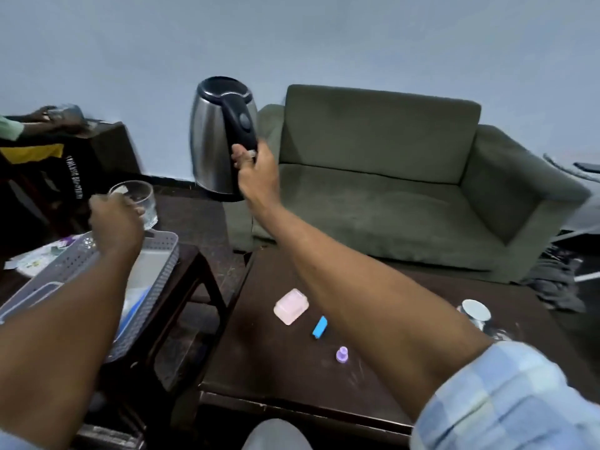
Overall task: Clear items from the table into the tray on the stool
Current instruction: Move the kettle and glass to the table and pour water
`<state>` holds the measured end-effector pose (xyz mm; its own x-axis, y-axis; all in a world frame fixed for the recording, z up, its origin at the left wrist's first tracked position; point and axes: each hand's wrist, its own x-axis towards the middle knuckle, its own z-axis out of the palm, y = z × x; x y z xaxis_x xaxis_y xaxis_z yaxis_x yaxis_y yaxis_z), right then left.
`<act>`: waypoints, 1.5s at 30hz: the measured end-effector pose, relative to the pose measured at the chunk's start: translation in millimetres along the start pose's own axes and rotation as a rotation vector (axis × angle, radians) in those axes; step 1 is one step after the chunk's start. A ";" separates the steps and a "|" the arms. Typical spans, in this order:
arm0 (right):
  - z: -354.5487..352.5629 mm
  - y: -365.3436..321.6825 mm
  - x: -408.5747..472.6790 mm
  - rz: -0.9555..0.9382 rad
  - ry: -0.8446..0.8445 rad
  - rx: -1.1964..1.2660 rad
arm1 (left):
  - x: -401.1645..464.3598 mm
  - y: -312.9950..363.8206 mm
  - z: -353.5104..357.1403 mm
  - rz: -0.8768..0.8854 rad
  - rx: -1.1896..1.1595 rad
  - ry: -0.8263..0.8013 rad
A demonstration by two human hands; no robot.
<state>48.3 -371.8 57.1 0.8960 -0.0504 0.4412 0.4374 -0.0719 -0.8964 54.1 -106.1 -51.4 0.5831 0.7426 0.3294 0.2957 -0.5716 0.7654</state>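
Note:
My right hand [256,173] grips the black handle of a steel electric kettle [211,141], held in the air above the gap between the stool and the table. My left hand [113,222] holds a clear glass tumbler [138,199] over the far end of the grey perforated tray [159,277], which rests on the dark stool [201,267] at the left. On the dark table [276,378] lie a pink box [290,306], a blue piece [319,326], a small purple piece [342,355] and a white cup [475,310] on its side.
A green sofa [389,190] stands behind the table. Another person's hand [48,118] holds something over a dark cabinet at the far left. Papers lie on the floor left of the stool. Dark clothes lie at the right by the sofa.

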 end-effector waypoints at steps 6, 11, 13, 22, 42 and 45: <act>-144.3 26.8 -4.5 0.002 0.228 -0.169 | -86.5 125.0 66.5 0.283 -0.024 -0.120; -265.2 67.8 -26.4 0.069 0.385 -0.314 | -193.7 214.7 118.9 0.335 -0.210 -0.340; -303.6 82.3 -37.2 0.081 0.411 -0.354 | -225.8 233.6 137.1 0.364 -0.215 -0.358; -374.3 134.5 -73.0 0.161 0.427 -0.336 | -306.2 228.9 196.9 0.375 -0.178 -0.475; -359.8 227.0 -164.7 0.325 0.333 -0.251 | -387.3 130.1 255.7 0.203 -0.092 -0.633; -371.3 227.3 -163.6 0.300 0.218 -0.286 | -386.9 134.3 254.2 0.218 -0.068 -0.658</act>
<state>-27.4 -749.8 -203.0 0.9291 -0.3170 0.1908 0.0957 -0.2921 -0.9516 60.6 -558.9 -216.5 0.9675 0.2355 0.0920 0.0846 -0.6444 0.7600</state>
